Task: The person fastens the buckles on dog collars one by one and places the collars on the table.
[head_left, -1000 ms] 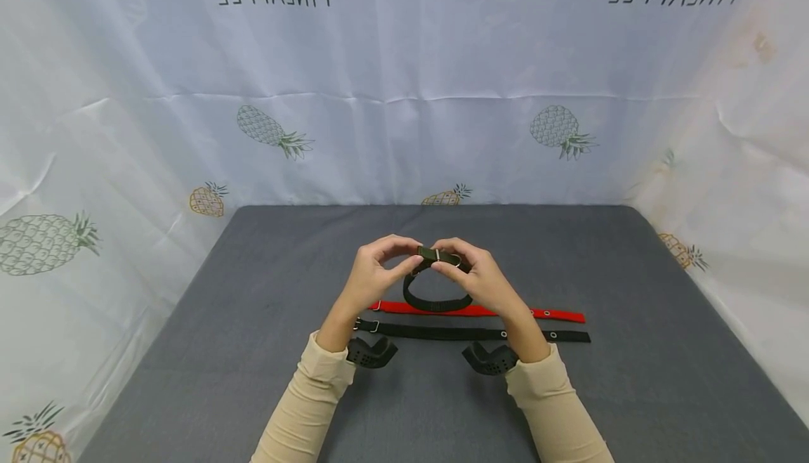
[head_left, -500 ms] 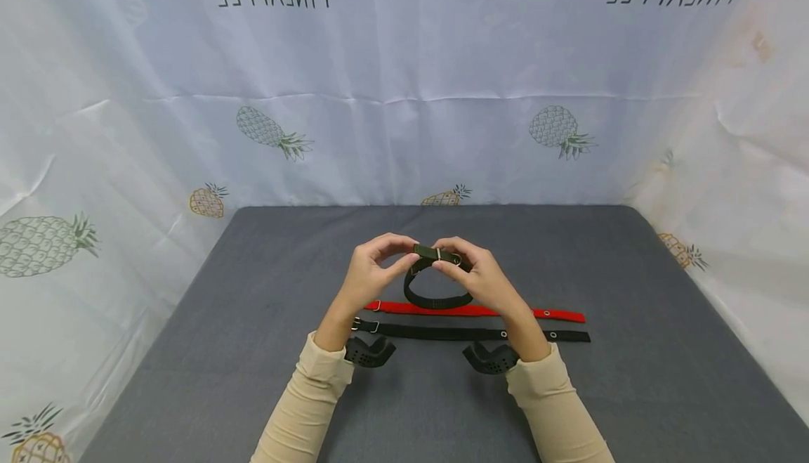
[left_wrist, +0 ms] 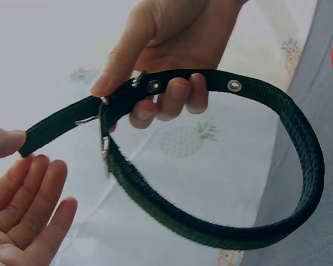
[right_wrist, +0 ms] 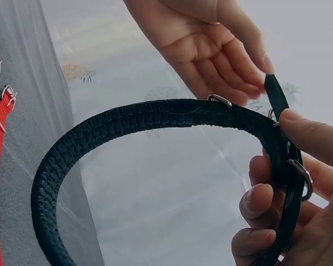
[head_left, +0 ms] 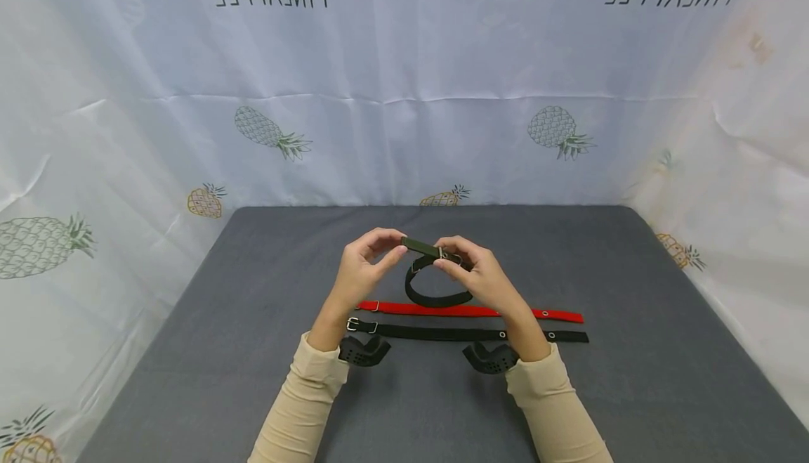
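Note:
A dark green collar (head_left: 437, 301) is held up over the table, its strap bent into a loop. The left hand (head_left: 359, 272) pinches the strap's free end (left_wrist: 50, 131) between thumb and fingertip, its other fingers loosely extended. Close to the metal buckle (left_wrist: 104, 147), the right hand (head_left: 480, 277) grips the collar, thumb on one side and curled fingers on the other. Beyond the buckle the free end runs out to the left hand. Metal eyelets (left_wrist: 234, 86) and a D-ring (right_wrist: 302, 180) show along the strap.
Below the hands, a red collar (head_left: 430, 310) and a black collar (head_left: 436, 334) lie straight and side by side on the grey table (head_left: 284, 393). A white curtain (head_left: 404, 62) with pineapple prints surrounds the table's back and sides.
The left hand has shifted left and slightly up with the strap's free end, and more of it now shows beyond the buckle. The right hand stays nearly still.

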Demonstrator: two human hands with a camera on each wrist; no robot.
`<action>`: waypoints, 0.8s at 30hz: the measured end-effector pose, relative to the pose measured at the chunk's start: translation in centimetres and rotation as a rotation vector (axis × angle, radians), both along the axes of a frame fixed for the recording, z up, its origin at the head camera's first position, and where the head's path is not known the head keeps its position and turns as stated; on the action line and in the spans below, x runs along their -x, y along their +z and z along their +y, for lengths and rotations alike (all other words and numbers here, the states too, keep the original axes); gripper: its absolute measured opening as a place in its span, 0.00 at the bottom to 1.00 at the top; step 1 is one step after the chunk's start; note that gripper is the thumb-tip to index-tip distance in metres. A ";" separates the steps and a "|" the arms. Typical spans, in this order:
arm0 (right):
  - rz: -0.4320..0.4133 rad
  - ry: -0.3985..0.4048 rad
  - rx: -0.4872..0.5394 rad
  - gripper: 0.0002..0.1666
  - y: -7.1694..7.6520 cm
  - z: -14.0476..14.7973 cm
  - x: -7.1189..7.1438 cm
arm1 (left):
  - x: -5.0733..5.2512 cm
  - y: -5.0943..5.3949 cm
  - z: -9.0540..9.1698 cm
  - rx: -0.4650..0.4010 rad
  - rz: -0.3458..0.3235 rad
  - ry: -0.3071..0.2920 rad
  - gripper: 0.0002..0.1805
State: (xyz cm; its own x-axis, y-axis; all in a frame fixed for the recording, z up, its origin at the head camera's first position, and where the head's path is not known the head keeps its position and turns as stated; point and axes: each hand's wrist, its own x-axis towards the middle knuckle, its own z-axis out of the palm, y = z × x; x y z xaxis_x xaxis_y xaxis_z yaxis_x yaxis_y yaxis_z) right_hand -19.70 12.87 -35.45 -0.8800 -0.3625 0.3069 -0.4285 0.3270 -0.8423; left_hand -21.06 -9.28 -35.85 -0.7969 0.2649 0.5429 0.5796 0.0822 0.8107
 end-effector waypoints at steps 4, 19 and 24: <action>-0.013 -0.015 -0.004 0.14 0.1 0.1 0.0 | 0.0 0.2 -0.3 -0.047 -0.025 0.027 0.12; 0.015 -0.009 0.020 0.11 -0.1 0.1 -0.1 | 0.0 0.3 -0.7 -0.103 -0.081 -0.007 0.14; 0.022 -0.003 0.029 0.10 -0.1 0.1 -0.1 | 0.0 0.3 -0.7 -0.120 -0.103 -0.027 0.14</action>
State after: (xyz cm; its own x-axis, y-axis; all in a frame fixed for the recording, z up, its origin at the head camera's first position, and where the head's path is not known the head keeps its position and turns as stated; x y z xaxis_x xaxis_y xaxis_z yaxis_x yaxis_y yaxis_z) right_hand -19.63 12.96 -35.51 -0.8740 -0.3506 0.3363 -0.4459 0.3038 -0.8420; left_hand -21.09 -9.98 -35.52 -0.8436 0.2252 0.4874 0.4933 -0.0335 0.8692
